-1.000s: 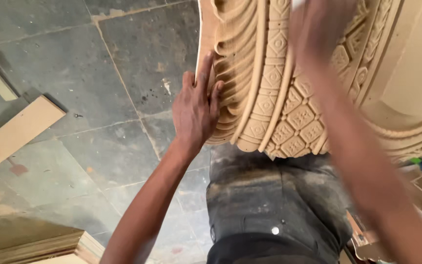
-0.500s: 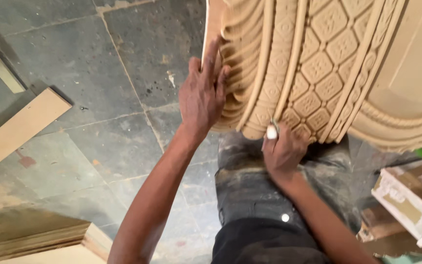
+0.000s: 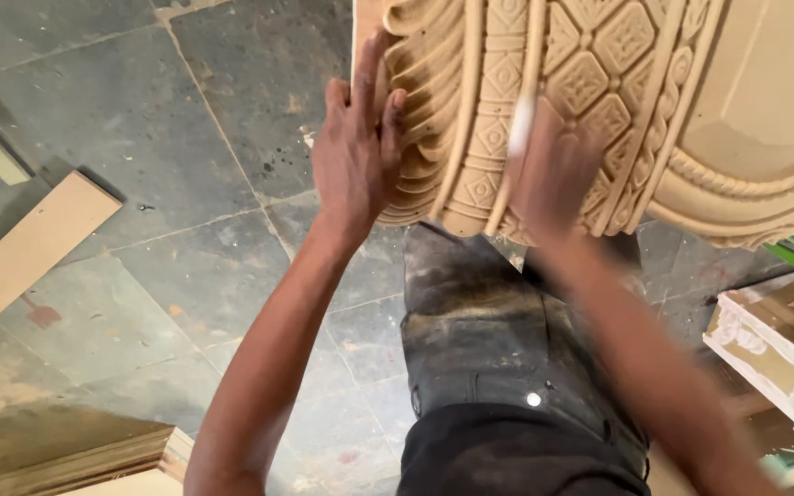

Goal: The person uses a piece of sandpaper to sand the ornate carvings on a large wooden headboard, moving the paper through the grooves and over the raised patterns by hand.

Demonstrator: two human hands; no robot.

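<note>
Motion blur covered my right hand (image 3: 553, 170) as it lay over the diamond-patterned band of the carved wooden panel (image 3: 618, 83). Half a second before, that hand had sat at the panel's lower edge; now it was higher on the relief, so I judged the rubbing stroke was running up along the mouldings. A pale, narrow thing (image 3: 521, 124) showed at its upper edge, probably pinched in the fingers, though through the blur I could not tell whether the hand was closed on it or what it was. My left hand (image 3: 356, 147) had hardly shifted: fingers together and laid flat against the ribbed left rim, steadying the piece. The panel stood tilted above my dark trousers (image 3: 480, 349), over the grey tiled floor (image 3: 186, 184). A loose board (image 3: 20, 248) lay to the left.
</note>
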